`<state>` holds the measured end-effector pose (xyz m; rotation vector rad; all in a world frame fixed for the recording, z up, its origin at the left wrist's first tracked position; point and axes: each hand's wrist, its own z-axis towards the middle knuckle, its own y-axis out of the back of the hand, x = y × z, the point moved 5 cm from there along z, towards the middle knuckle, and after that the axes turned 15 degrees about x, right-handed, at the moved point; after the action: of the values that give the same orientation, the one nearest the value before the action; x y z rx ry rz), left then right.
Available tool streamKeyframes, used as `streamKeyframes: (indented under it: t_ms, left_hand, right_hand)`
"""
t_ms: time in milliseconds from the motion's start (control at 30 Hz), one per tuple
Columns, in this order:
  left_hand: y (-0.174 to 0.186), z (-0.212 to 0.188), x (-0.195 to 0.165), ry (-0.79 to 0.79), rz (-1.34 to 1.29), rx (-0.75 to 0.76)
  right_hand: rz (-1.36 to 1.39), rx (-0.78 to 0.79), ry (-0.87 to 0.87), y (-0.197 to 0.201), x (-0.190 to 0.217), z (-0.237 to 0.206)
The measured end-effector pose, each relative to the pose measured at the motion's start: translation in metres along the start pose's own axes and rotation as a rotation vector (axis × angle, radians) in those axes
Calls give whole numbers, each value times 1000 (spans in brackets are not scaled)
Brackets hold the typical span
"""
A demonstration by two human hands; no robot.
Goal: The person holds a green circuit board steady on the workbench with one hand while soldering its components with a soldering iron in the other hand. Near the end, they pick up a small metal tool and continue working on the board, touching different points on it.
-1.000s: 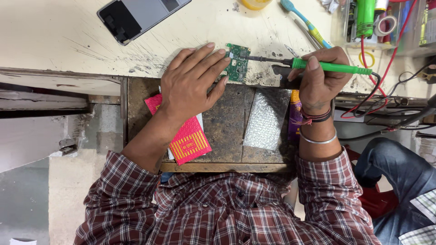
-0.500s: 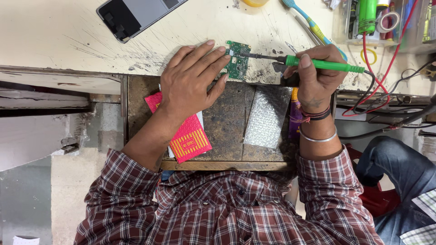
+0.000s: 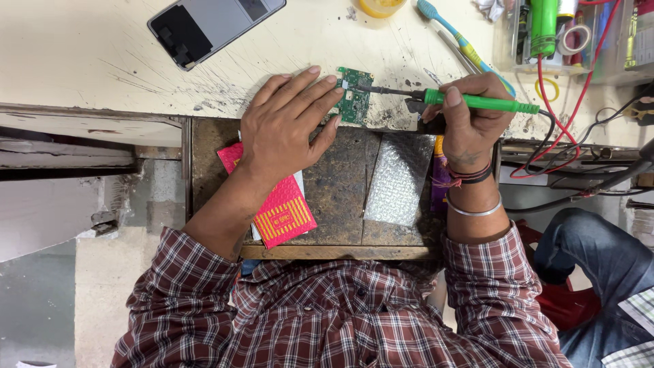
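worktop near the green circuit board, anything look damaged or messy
Yes. The pale worktop is scratched and stained with dark burn-like marks around the green circuit board, thickest by the soldering iron tip. The board itself shows no visible damage.

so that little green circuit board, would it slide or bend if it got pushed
The circuit board looks thin, flat and small, so it is probably light and would likely slide on the smooth table; the left hand rests its fingers at the board's edge. It looks rigid, so bending seems unlikely. The soldering iron tip in the right hand could nudge it.

Bright, even light; sharp focus
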<state>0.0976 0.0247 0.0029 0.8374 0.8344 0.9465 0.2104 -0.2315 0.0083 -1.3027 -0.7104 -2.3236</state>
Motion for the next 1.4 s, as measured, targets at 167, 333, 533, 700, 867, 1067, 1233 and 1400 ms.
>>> streamKeyframes:
  t_ms: [167, 333, 533, 700, 867, 1067, 1233, 1400]
  left_hand:
    - [0, 2, -2, 4, 6, -8]
    - [0, 2, -2, 11, 0, -8]
    - [0, 2, -3, 10, -4, -15]
    - [3, 3, -4, 15, -13, -11]
    - [9, 7, -8, 10, -22, -17]
    - [21, 14, -16, 6, -47, -15]
    - [24, 24, -25, 9, -34, -17]
    - [25, 25, -27, 14, -36, -20]
  right_hand:
    - [3, -22, 5, 2, 0, 0]
    - [-10, -27, 16, 3, 1, 1]
    - [-7, -15, 3, 2, 2, 1]
    - [11, -23, 11, 3, 2, 1]
    - [-11, -40, 13, 3, 4, 3]
    - [31, -66, -41, 6, 6, 2]
    - [44, -71, -16, 11, 9, 4]
    - [40, -75, -24, 14, 12, 4]
